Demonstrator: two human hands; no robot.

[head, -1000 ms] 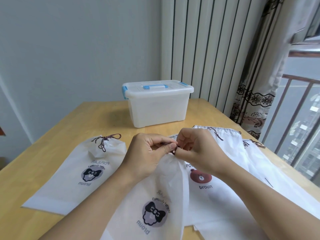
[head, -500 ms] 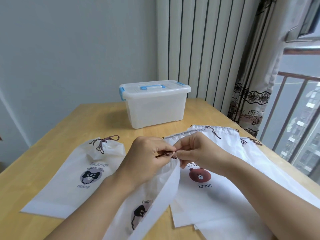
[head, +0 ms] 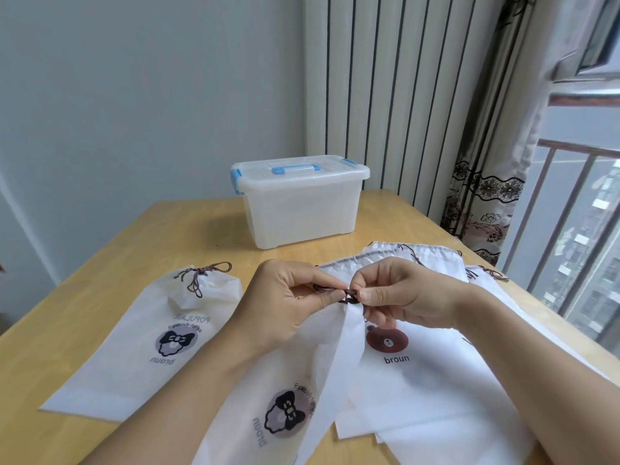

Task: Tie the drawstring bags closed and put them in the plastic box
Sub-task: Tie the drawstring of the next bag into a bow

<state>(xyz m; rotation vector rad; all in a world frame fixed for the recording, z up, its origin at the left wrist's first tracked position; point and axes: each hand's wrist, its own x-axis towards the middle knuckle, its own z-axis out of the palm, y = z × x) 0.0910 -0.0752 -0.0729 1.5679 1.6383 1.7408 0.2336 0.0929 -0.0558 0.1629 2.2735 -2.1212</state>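
A white drawstring bag [head: 312, 394] with a dark bow print lies bunched in front of me. My left hand [head: 288, 303] and my right hand [head: 399, 293] both pinch its brown drawstring [head: 349, 295] at the gathered neck, fingertips almost touching. To the left a tied bag [head: 134, 344] lies flat, its cord knotted in a bow. Under my right hand is a stack of untied bags [head: 426, 377], the top one showing a brown bear print. The translucent plastic box [head: 302, 209] with blue handle and clips stands behind, lid on.
Everything lies on a wooden table [head: 188, 229] set against a grey wall. A striped curtain [head: 402, 105] hangs behind the box, and a window with a railing [head: 570, 250] runs along the right table edge.
The held bag has twisted, so its bow print shows more fully again. Both hands stay at the neck, working the cord close together.
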